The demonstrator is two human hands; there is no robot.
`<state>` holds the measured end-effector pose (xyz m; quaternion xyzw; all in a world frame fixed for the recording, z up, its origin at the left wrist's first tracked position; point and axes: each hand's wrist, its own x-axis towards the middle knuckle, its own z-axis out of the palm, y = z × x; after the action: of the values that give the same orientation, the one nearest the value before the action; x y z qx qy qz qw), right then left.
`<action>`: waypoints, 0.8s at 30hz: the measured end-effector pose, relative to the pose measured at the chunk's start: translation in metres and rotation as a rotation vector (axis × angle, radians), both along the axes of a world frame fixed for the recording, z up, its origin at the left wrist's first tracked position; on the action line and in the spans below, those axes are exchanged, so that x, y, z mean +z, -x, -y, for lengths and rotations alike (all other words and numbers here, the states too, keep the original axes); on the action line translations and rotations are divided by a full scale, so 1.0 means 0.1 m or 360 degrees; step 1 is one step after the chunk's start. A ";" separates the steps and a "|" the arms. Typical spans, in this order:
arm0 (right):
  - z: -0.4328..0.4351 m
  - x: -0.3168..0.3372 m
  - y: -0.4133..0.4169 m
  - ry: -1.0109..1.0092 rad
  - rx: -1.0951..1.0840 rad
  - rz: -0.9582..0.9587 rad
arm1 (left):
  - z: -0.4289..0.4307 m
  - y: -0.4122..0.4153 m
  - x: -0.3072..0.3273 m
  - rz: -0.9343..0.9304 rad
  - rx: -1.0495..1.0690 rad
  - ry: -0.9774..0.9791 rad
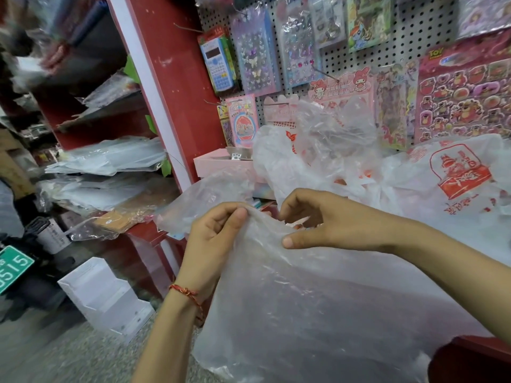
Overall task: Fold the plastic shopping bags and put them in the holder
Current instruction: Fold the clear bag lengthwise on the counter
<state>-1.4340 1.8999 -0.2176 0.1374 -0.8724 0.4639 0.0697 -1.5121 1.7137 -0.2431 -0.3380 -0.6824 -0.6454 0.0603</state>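
A large clear plastic bag (304,313) hangs in front of me over the counter's edge. My left hand (215,233) pinches its top edge between thumb and fingers. My right hand (312,219) grips the same edge just to the right, fingers curled into the plastic. Behind them lies a heap of crumpled plastic shopping bags (318,150), one white with a red print (459,175). I cannot make out a holder for the bags.
A pegboard (431,26) hung with sticker packs and a calculator pack (218,64) rises behind the counter. A red shelf unit (171,78) with stacked plastic sleeves stands at the left. White boxes (107,294) sit on the floor. A pink box (218,161) sits behind the bags.
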 end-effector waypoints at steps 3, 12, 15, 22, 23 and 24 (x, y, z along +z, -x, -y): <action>0.04 0.05 -0.04 -0.0052 0.0180 0.0119 | 0.02 -0.01 -0.01 0.0024 -0.0038 0.0008; 0.30 0.19 0.12 -0.0317 0.0268 0.0536 | 0.02 -0.04 -0.02 -0.0071 0.0127 -0.0054; 0.32 0.15 0.13 -0.0564 0.0199 0.0602 | 0.07 0.05 -0.07 -0.0125 0.0333 -0.0085; -0.15 -0.23 -0.06 -0.0941 0.0127 0.0849 | 0.27 0.24 -0.13 -0.0339 0.0694 -0.0024; -0.24 -0.26 -0.11 -0.0909 0.0122 0.0886 | 0.28 0.25 -0.15 -0.0340 0.0706 0.0007; -0.34 -0.29 -0.17 -0.0868 0.0124 0.0925 | 0.27 0.26 -0.17 -0.0337 0.0710 0.0040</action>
<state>-1.4174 1.9337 -0.2461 0.0469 -0.9410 0.2372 -0.2368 -1.5386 1.6865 -0.2601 -0.2453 -0.7381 -0.5684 0.2683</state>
